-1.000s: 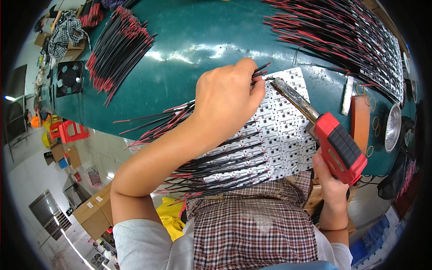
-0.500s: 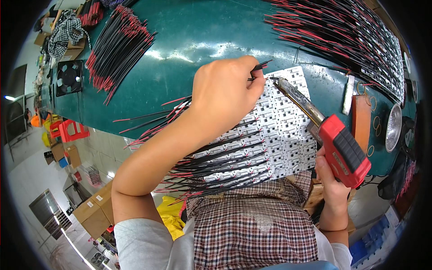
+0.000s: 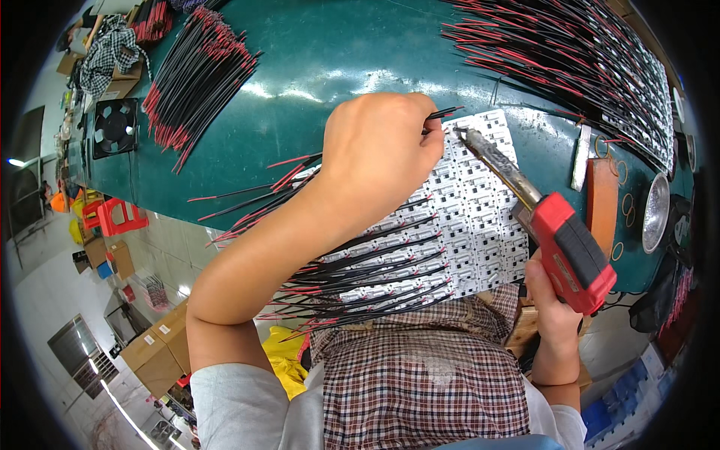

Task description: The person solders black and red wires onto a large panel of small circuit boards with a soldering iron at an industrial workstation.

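A white circuit board panel (image 3: 484,225) lies at the table's near edge, with rows of black and red wires (image 3: 367,276) attached and trailing left. Over its upper left part, my left hand (image 3: 382,146) is closed in a pinch on black wires (image 3: 444,113), whose ends stick out past the fingers. My right hand (image 3: 553,304) grips the red and black handle of a soldering gun (image 3: 574,255). Its metal barrel slants up and left, the tip close to the board's top edge, just right of my left fingers. Whether the tip touches the board I cannot tell.
A pile of loose black and red wires (image 3: 199,82) lies at the far left, beside a small black fan (image 3: 115,129). More wired boards (image 3: 637,112) are stacked at the far right. Near them are an orange block (image 3: 602,199), a metal bar (image 3: 580,157) and a silver dish (image 3: 656,213).
My left hand has shifted slightly to the right with the wires. The soldering gun's tip has moved very slightly; otherwise the scene is the same.
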{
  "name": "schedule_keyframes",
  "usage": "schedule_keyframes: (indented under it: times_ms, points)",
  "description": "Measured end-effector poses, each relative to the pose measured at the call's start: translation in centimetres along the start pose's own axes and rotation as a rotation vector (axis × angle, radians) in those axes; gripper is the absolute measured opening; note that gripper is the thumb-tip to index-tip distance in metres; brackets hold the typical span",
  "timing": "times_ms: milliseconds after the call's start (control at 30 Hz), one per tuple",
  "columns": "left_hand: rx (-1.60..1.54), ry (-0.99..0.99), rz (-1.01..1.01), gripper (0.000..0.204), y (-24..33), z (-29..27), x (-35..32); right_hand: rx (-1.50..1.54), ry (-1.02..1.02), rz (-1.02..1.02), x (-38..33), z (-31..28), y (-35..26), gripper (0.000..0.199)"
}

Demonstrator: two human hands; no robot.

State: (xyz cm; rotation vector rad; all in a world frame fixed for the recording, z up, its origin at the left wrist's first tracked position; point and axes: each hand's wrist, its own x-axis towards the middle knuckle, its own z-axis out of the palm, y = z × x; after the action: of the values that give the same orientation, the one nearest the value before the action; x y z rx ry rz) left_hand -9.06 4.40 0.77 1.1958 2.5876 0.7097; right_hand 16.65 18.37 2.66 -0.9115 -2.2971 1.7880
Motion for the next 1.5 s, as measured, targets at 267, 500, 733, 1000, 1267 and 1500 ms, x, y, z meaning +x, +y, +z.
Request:
schedule_keyframes:
  times_ms: [267, 500, 733, 1000, 1267, 1500]
  points:
    - [0.009, -0.004, -0.028, 0.017, 0.2, 0.1, -0.3, 0.068, 0.093, 0.077, -0.6, 0.2, -0.5, 0.023]
    - [-0.199, -0.183, -0.255, 0.022, -0.2, -1.2, 0.2, 0.131, 0.122, 0.117, -0.6, 0.4, -0.8, 0.019]
    - [-0.175, 0.059, -0.067, 0.026, -0.3, -2.6, -0.2, 0.073, 0.215, -0.032, -0.7, 0.8, 0.0, 0.023]
    - [-0.334, -0.059, -0.115, 0.016, 1.3, -2.0, -1.6, 0.126, 0.218, -0.038, -1.6, 0.7, 0.2, 0.028]
    - [-0.159, -0.088, -0.064, 0.019, 1.3, -0.8, -2.1, 0.142, 0.083, 0.083, -1.9, 0.1, -0.7, 0.032]
    - [-0.112, -0.095, -0.051, 0.019, 1.0, -0.3, -2.2, -0.013, 0.101, -0.059, -1.4, 0.7, 0.7, 0.028]
